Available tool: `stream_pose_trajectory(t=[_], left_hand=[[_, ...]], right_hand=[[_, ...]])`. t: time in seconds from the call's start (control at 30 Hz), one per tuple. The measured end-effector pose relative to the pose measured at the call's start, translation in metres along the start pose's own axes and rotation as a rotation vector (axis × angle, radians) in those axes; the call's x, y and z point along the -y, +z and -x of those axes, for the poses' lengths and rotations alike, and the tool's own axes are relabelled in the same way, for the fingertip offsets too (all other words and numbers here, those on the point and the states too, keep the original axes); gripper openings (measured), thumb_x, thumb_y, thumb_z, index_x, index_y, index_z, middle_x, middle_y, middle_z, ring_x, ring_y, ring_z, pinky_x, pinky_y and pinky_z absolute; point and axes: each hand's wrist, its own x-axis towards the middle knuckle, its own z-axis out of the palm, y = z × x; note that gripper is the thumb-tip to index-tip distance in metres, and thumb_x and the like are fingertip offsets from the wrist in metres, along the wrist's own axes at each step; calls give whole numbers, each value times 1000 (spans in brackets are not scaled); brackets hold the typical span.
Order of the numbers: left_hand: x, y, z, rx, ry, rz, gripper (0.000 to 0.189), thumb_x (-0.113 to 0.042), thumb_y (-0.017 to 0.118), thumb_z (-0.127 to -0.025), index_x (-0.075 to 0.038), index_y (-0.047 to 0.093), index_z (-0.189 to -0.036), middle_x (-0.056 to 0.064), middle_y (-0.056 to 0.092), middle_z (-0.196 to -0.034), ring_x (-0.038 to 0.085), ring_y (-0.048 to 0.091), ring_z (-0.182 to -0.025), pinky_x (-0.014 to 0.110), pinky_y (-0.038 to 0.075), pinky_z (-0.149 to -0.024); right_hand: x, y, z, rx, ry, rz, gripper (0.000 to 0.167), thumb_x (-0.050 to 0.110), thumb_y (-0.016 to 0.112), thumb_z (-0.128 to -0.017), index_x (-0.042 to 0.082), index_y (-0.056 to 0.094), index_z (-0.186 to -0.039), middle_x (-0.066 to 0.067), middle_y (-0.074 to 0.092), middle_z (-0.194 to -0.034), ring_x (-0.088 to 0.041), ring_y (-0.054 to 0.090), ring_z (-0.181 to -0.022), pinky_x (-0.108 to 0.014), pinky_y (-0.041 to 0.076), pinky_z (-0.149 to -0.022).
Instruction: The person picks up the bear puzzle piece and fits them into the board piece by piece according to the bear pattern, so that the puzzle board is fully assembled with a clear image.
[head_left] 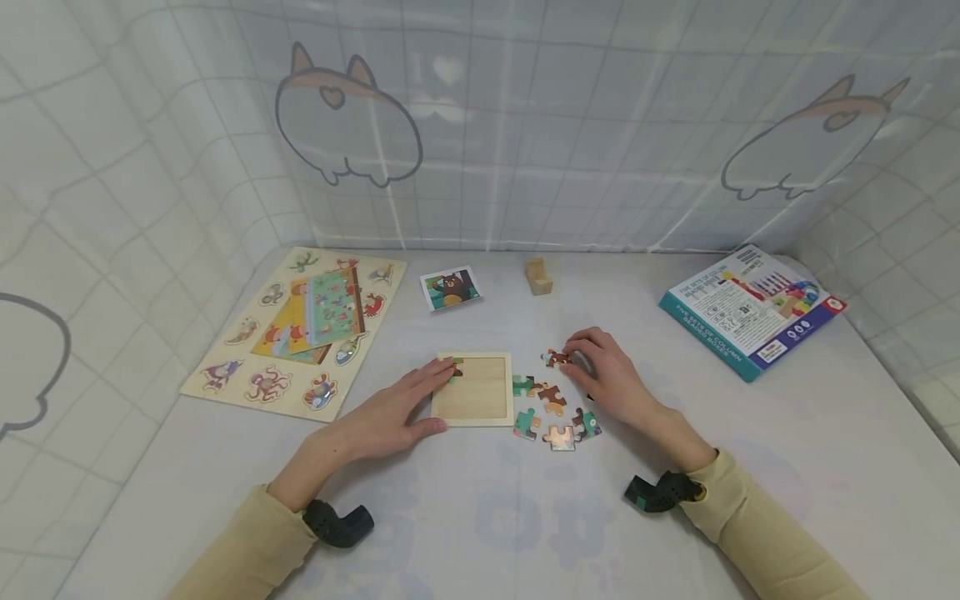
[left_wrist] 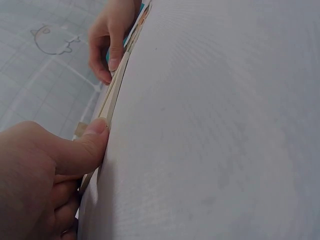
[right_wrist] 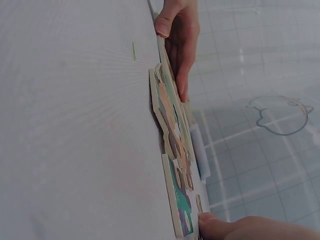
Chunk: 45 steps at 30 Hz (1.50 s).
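Observation:
A square wooden puzzle tray [head_left: 508,392] lies on the table with one green-and-brown piece [head_left: 457,368] in its far left corner. My left hand [head_left: 390,412] rests at the tray's left side, fingers stretched over the far corner and thumb against the near one. The left wrist view shows that thumb [left_wrist: 90,145] on the tray's edge. Just right of the tray, my right hand [head_left: 611,379] pinches a brown puzzle piece [head_left: 557,358] between thumb and fingers. Several loose pieces lie between, including a brown one [head_left: 552,398], a pale orange one [head_left: 560,437] and a green one [head_left: 527,423].
Behind the tray lies a bear picture card [head_left: 450,288], with a small wooden block [head_left: 538,277] to its right. A sea-animal board [head_left: 292,392] with cards [head_left: 330,308] on it occupies the left. A teal-and-purple box [head_left: 750,312] lies at the far right.

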Motion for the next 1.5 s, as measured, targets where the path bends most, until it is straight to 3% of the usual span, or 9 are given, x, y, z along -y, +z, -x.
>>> stream_pose_trajectory(t=[0.5, 0.7, 0.93, 1.5], left_hand=[[-3, -3, 2, 17, -12, 4, 76, -41, 63, -97, -18, 27, -159, -2, 18, -168, 26, 17, -154, 50, 26, -122], [-3, -3, 0, 20, -3, 14, 75, -42, 62, -98, -18, 26, -160, -2, 18, -168, 26, 16, -155, 50, 25, -123], [-3, -2, -1, 22, -10, 12, 76, -42, 62, -98, -18, 26, -160, -3, 17, -168, 25, 15, -155, 49, 25, -123], [0, 1, 1, 5, -3, 6, 76, -41, 63, -97, -17, 27, -159, -1, 19, -168, 27, 16, -154, 50, 26, -122]], right_hand=[[-1, 2, 1, -20, -59, 1, 20, 11, 70, -94, -1, 66, -109, -12, 57, -120, -28, 52, -114, -45, 46, -96], [1, -1, 1, 22, -16, -12, 22, 12, 68, -96, -1, 63, -113, -12, 56, -122, -29, 50, -117, -46, 46, -99], [14, -6, -2, 57, 20, -29, 26, 14, 67, -96, 1, 62, -118, -9, 58, -117, -25, 52, -115, -45, 49, -99], [42, 13, -18, 69, -62, -74, 23, 15, 64, -99, 0, 62, -117, -9, 61, -114, -25, 55, -111, -42, 52, -93]])
